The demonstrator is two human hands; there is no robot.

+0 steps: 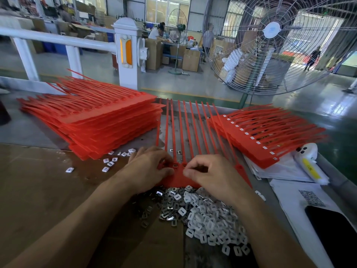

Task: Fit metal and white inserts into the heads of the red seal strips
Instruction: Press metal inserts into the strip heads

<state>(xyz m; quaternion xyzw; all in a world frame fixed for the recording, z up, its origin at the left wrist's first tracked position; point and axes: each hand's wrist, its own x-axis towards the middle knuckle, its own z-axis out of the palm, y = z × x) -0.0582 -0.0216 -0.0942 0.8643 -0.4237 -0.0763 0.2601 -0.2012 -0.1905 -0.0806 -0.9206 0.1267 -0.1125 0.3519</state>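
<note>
On the workbench [38, 132], both curled hands, left hand [148, 169] and right hand [210, 175], apparently pinch the red strip sheet [179, 176] at its near heads, strips running far, insert pile [199, 211] nearer.

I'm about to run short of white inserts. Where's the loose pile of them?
In the head view, the white inserts lie heaped on the table just under the right hand, right of the metal inserts.

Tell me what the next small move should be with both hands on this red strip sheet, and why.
Probably press the insert under the right hand down into the head socket beside the one already filled. Both hands sit curled on the head row of the red seal strip sheet, the left hand steadying it, and the loose pile of inserts lies just in front. What the right fingertips pinch cannot be seen.
</note>
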